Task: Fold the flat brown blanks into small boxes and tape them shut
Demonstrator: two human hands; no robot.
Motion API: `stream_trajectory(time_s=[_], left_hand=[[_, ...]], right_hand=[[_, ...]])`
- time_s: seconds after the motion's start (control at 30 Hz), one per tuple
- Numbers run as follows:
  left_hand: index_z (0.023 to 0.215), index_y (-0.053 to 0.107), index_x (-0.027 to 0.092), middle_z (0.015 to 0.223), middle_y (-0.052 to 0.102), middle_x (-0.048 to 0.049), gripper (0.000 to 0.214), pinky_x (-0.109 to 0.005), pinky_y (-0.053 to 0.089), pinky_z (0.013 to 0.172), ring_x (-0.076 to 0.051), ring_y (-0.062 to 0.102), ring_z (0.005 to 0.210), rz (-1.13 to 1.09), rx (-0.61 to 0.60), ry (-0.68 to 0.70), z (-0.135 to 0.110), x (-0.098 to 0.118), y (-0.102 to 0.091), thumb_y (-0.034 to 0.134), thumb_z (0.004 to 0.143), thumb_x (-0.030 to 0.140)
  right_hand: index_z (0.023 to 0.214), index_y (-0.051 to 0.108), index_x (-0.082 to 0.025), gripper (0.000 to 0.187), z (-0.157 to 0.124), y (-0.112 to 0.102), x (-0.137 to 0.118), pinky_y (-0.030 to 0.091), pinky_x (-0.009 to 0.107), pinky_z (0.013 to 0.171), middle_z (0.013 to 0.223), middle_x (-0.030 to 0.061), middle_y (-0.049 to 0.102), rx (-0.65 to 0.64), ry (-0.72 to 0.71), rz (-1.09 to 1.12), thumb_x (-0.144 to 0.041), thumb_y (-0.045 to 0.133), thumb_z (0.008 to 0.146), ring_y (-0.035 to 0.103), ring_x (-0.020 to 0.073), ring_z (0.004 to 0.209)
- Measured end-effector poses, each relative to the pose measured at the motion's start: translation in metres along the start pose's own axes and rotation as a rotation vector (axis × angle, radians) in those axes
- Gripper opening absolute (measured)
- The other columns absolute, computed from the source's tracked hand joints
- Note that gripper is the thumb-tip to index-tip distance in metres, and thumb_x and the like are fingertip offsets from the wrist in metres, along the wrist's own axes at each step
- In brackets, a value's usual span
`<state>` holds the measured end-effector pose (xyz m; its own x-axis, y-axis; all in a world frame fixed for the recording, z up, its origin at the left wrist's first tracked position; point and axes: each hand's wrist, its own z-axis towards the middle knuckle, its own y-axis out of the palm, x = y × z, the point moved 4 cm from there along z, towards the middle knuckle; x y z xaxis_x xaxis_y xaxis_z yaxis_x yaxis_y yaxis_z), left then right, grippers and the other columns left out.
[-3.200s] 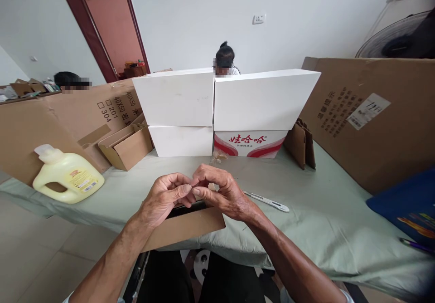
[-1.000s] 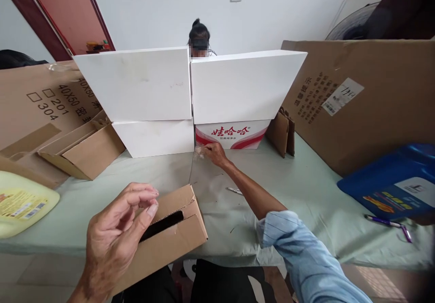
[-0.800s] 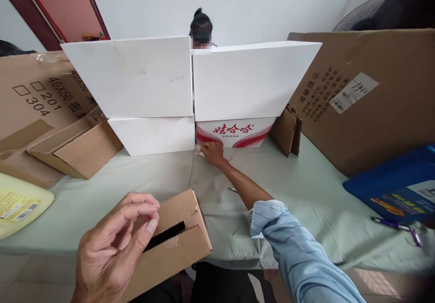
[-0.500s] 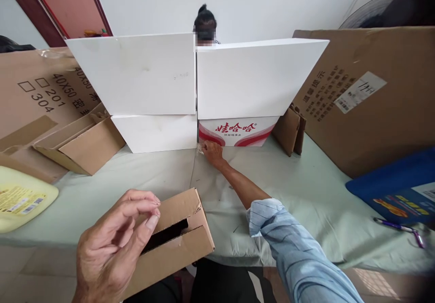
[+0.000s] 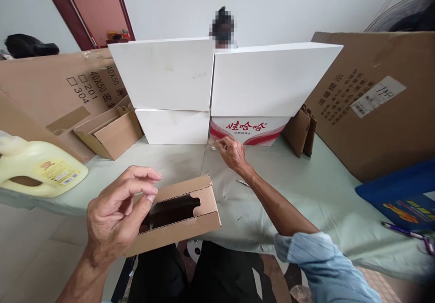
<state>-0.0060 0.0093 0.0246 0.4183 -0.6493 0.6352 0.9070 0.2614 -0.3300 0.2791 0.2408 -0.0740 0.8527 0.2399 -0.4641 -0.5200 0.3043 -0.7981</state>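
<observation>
Left hand (image 5: 115,212) hovered, fingertips apart, over slotted cardboard box (image 5: 183,210) at desk (image 5: 306,180) near edge. Right hand (image 5: 234,152) pinched clear wrapper (image 5: 213,145) beside red-printed carton (image 5: 248,130).

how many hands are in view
2. The left hand is at the near table edge by the small cardboard box; the right hand reaches out to the red-printed carton. None else shows.

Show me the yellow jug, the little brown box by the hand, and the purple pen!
yellow jug (image 5: 39,164), head view, on its body.
little brown box (image 5: 185,228), head view, on its front wall.
purple pen (image 5: 403,231), head view, on its barrel.
</observation>
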Motion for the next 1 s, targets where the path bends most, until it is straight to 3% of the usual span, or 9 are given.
stream_trajectory(time_s=[0.13,0.27,0.4,0.5,0.57,0.63,0.77,0.87,1.0], left_hand=[[0.096,0.074,0.027,0.148,0.069,-0.0043,0.028,-0.041,0.058,0.116,-0.026,0.065,0.142,0.233,-0.280,0.102,-0.014,-0.003,-0.029,0.060,0.097,0.002],[0.112,0.080,0.033,0.168,0.057,-0.0026,0.027,-0.040,0.056,0.121,-0.027,0.059,0.152,0.379,-0.556,0.035,-0.037,-0.024,-0.045,0.062,0.101,0.015],[0.141,0.075,0.037,0.172,0.054,-0.0058,0.049,-0.047,0.059,0.120,-0.033,0.061,0.150,0.464,-0.759,-0.129,-0.063,-0.049,-0.027,0.078,0.093,0.028],[0.149,0.071,0.036,0.173,0.053,-0.0079,0.060,-0.052,0.056,0.122,-0.035,0.061,0.151,0.473,-0.902,-0.230,-0.088,-0.063,0.000,0.080,0.091,0.026],[0.150,0.070,0.034,0.172,0.054,-0.0092,0.059,-0.055,0.055,0.123,-0.036,0.060,0.152,0.499,-0.925,-0.274,-0.105,-0.071,0.009,0.077,0.093,0.025],[0.152,0.068,0.034,0.172,0.053,-0.0091,0.060,-0.055,0.054,0.124,-0.036,0.059,0.153,0.509,-0.890,-0.291,-0.122,-0.079,0.005,0.074,0.093,0.024],[0.168,0.048,0.043,0.178,0.045,-0.0026,0.084,-0.044,0.059,0.120,-0.031,0.059,0.154,0.522,-0.760,-0.314,-0.170,-0.091,-0.029,0.060,0.091,0.011],[0.174,0.030,0.050,0.183,0.037,-0.0024,0.108,-0.051,0.060,0.119,-0.038,0.062,0.150,0.674,-0.672,-0.293,-0.224,-0.093,-0.045,0.063,0.081,0.005],[0.178,0.018,0.048,0.184,0.033,-0.0091,0.132,-0.051,0.066,0.110,-0.045,0.064,0.146,0.643,-0.744,-0.314,-0.292,-0.087,-0.025,0.075,0.067,0.003]], right_hand=[[0.084,0.067,-0.021,0.022,-0.053,-0.042,-0.033,0.045,0.029,0.073,0.086,0.0025,0.069,0.050,-0.201,0.267,-0.026,0.058,0.103,0.061,0.0168,0.078],[0.091,0.069,-0.022,0.024,-0.107,-0.070,-0.063,0.048,0.030,0.074,0.086,0.0011,0.066,-0.042,-0.393,0.598,-0.036,0.062,0.109,0.061,0.0163,0.077],[0.114,0.074,-0.023,0.029,-0.139,-0.054,-0.071,0.051,0.031,0.075,0.107,0.0071,0.071,-0.237,-0.355,0.607,-0.049,0.065,0.110,0.066,0.0201,0.092],[0.123,0.073,-0.022,0.041,-0.157,-0.026,-0.065,0.048,0.029,0.064,0.117,0.0089,0.070,-0.384,-0.275,0.577,-0.059,0.062,0.109,0.063,0.0165,0.078],[0.125,0.073,-0.024,0.044,-0.170,-0.012,-0.057,0.050,0.030,0.065,0.119,0.0078,0.070,-0.465,-0.216,0.554,-0.063,0.061,0.108,0.056,0.0128,0.066],[0.125,0.073,-0.026,0.045,-0.183,-0.005,-0.047,0.054,0.032,0.072,0.120,0.0072,0.071,-0.524,-0.166,0.542,-0.065,0.060,0.108,0.060,0.0151,0.071],[0.125,0.074,-0.029,0.047,-0.206,-0.008,-0.019,0.058,0.041,0.094,0.126,0.0094,0.071,-0.522,-0.023,0.605,-0.069,0.057,0.107,0.070,0.0279,0.109],[0.132,0.072,-0.031,0.049,-0.230,-0.010,-0.002,0.058,0.045,0.102,0.131,0.0098,0.072,-0.489,0.093,0.691,-0.069,0.057,0.106,0.071,0.0294,0.114],[0.141,0.069,-0.032,0.055,-0.268,-0.004,-0.005,0.057,0.043,0.106,0.140,0.0101,0.069,-0.436,0.137,0.812,-0.071,0.056,0.105,0.068,0.0310,0.127]])
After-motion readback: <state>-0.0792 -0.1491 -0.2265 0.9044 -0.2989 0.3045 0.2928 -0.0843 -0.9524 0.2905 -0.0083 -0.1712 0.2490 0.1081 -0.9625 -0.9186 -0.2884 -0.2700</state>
